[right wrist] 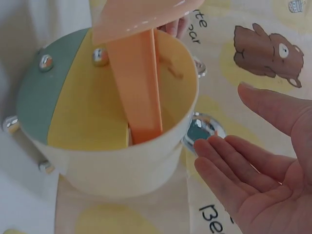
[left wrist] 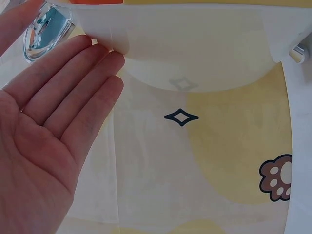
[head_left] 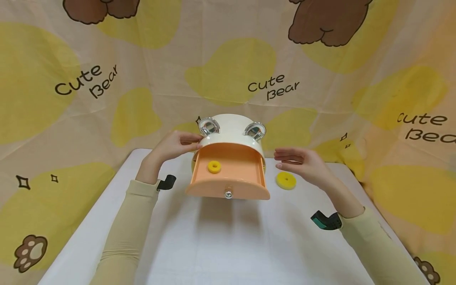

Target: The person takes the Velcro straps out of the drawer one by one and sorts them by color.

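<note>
A white rounded drawer cabinet (head_left: 231, 128) has two shiny silver eye-like rings on top. Its orange drawer (head_left: 246, 168) is pulled out, and a small yellow ring (head_left: 211, 170) lies in it towards the left. My left hand (head_left: 172, 145) is at the cabinet's upper left side, fingers nearly straight; the fingertips touch it or are very close, beside a silver eye (left wrist: 48, 31). To the right of the cabinet, my right hand (head_left: 304, 163) is held with fingers extended, palm towards it and holding nothing. A larger yellow disc (head_left: 285, 183) lies just below that hand in the head view.
The right wrist view shows a yellow drawer (right wrist: 87, 107) and a green drawer (right wrist: 44, 87) with silver knobs, both closed. A white cloth (head_left: 228, 253) covers the table. Behind hangs a bear-print curtain (head_left: 164, 79). Each wrist wears a black device (head_left: 325, 221).
</note>
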`<state>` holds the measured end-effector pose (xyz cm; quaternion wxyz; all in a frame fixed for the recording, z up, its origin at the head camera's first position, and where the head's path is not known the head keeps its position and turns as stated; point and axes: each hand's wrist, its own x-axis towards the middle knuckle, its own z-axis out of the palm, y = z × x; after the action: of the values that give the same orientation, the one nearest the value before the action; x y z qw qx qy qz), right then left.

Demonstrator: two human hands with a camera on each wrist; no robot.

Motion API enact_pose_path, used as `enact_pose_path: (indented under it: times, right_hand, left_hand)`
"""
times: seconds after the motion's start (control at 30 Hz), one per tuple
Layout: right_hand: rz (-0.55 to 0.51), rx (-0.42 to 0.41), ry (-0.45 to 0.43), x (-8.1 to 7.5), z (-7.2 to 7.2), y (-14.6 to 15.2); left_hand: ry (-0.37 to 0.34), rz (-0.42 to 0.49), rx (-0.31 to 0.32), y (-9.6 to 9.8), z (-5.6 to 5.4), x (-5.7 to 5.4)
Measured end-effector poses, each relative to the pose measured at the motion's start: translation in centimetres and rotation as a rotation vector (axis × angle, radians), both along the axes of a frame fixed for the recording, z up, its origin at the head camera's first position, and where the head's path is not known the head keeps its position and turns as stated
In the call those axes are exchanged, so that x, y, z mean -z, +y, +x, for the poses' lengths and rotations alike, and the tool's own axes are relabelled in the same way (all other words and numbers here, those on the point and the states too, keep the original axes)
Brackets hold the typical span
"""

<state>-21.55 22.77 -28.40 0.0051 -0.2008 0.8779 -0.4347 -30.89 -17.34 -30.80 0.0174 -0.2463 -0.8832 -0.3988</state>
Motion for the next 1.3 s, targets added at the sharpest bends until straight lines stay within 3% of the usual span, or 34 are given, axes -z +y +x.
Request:
enact_pose_path:
  times: [0.5, 0.73, 1.3]
  right_hand:
    - [-0.072, -0.119, -0.062, -0.7, -1.1, -5.1]
    - [-0.019, -0.144, -0.060, -0.4, -2.1, -7.0]
    - [0.034, -0.239, -0.178, -0.4, -4.3, -10.9]
  left_hand:
    - [0.010, -0.005, 0.009, 0.0, -0.2, 0.1]
    - [0.012, -0.018, -0.004, 0.0, -0.3, 0.2]
    - [-0.007, 0.023, -0.004, 0.1, -0.2, 0.2]
